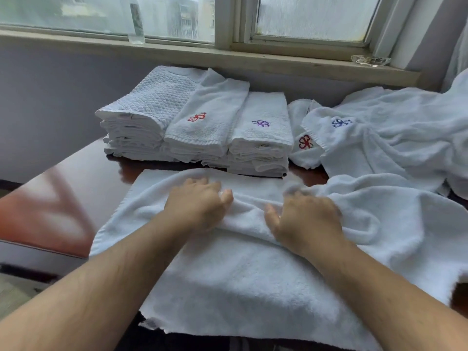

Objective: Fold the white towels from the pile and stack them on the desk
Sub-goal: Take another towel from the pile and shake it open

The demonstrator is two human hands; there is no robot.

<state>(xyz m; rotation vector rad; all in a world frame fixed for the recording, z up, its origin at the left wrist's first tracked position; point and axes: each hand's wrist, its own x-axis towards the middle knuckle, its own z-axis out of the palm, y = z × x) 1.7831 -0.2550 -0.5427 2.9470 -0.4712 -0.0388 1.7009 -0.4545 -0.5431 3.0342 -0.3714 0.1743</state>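
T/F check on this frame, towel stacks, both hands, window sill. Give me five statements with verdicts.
1. Both hands, left hand and right hand, rest on the spread towel. True.
2. The towel stacks stand behind that towel. True.
3. The desk is green. False: reddish-brown.
4. A bottle stands on the window sill. True.
5. The unfolded pile lies left of the stacks. False: right.

The spread towel covers most of the worktop and runs past the right edge. The loose pile is cut off there too. Both hands are motion-blurred. The lower stacked towels cannot be counted.
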